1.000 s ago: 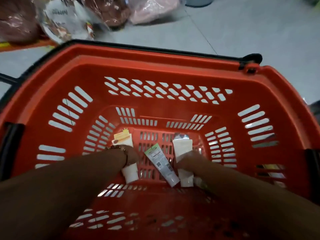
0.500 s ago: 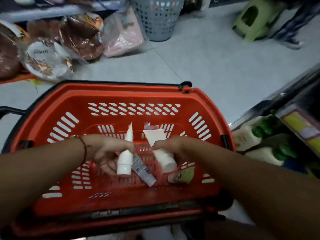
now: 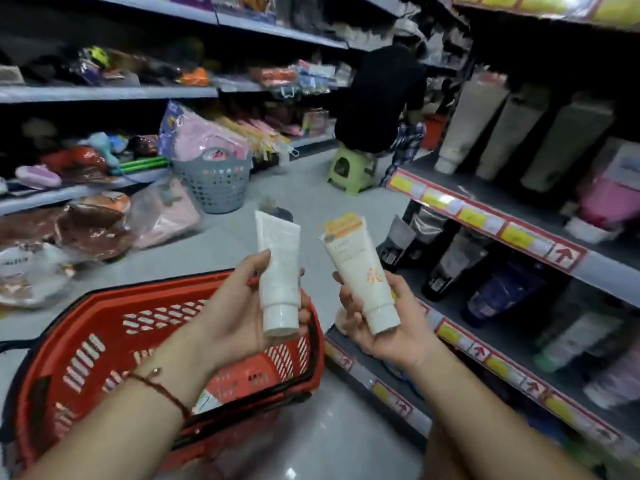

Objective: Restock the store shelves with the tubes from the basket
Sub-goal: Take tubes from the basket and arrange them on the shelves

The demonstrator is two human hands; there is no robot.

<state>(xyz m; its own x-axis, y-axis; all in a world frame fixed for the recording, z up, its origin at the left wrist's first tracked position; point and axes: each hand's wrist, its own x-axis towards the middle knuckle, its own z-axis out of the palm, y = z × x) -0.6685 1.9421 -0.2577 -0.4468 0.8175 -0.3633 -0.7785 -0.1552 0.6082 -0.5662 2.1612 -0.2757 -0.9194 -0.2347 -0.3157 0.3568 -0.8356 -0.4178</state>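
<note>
With the red basket low left, left hand fingers wrapped on a plain white tube and right hand cupping an orange-print tube, both loosely cap-down, either could slip short of the shelves.

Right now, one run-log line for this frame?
phase: tubes lifted, none shelved | left hand: plain white tube, cap down | right hand: orange-print white tube, cap down | red basket: on floor | shelves: right
</note>
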